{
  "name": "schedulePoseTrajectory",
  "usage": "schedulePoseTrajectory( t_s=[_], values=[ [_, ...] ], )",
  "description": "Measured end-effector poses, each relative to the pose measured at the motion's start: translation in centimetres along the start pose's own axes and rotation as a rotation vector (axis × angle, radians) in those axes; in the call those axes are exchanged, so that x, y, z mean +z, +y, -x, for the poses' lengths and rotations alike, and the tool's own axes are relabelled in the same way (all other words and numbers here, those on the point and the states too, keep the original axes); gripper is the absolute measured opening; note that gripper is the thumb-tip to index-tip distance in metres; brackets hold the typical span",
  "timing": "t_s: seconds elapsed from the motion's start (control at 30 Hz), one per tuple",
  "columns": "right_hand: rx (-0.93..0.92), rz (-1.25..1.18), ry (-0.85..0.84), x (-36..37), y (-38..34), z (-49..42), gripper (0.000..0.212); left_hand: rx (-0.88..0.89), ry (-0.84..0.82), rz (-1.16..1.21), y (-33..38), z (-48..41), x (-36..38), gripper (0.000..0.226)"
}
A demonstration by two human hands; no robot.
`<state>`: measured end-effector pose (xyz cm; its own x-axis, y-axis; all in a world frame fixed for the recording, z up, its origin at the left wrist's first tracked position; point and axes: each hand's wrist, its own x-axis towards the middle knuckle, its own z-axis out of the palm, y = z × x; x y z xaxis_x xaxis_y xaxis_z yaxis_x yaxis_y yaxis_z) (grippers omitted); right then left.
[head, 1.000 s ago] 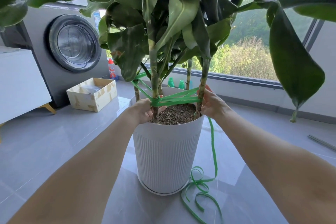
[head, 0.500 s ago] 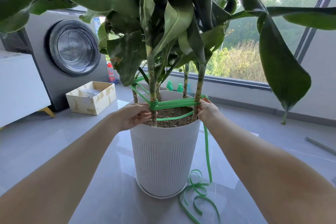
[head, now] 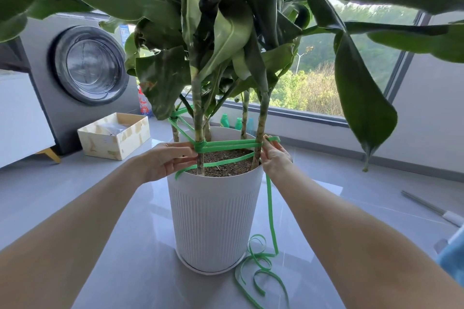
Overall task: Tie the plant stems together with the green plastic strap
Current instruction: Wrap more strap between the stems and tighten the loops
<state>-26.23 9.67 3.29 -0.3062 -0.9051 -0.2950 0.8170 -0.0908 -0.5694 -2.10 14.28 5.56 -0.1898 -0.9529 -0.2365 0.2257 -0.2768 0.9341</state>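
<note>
The person is crouching over a white ribbed pot and working the green plastic strap low around the plant, just above the soil. The left hand is pinching the strap where it is wound several times round the near stem, thumb on top and fingers curled under. I judge this is pinning the winding so it cannot slide down or loosen.

The right hand is gripping the strap at the right-hand stem, fingers closed on the band where it bends round the stem. That looks like the working end, held taut so the two level runs between the stems stay tight.

A lower run is crossing the soil at a slant toward the left hand, looser than the upper ones. Further back, the strap is climbing diagonally to a rear stem, so three stems are already linked.

The slack tail is dropping from the right hand down the pot's side and curling on the floor tiles. Plenty is left for more turns, though the curls could snag as it is drawn up.
</note>
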Motion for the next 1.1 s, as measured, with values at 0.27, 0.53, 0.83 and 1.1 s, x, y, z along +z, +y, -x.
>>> schedulePoseTrajectory(
  t_s=[0.27, 0.53, 0.83, 1.1],
  values=[
    [0.001, 0.023, -0.034, -0.4, -0.4, 0.7, 0.017, 0.003, 0.013, 0.0, 0.0, 0.1, 0.2, 0.024],
    [0.005, 0.067, -0.011, -0.4, -0.4, 1.2, 0.015, 0.005, 0.043, 0.005, 0.0, 0.3, 0.4, 0.025],
    [-0.011, 0.33, 0.01, -0.9, -0.4, 1.0, 0.059, 0.019, 0.111, -0.044, 0.0, 1.4, 1.5, 0.02],
    [-0.223, 0.782, 0.021, -1.1, -1.7, 3.5, 0.032, 0.032, 0.191, -0.066, -0.1, 1.7, 2.3, 0.021]
  ],
)
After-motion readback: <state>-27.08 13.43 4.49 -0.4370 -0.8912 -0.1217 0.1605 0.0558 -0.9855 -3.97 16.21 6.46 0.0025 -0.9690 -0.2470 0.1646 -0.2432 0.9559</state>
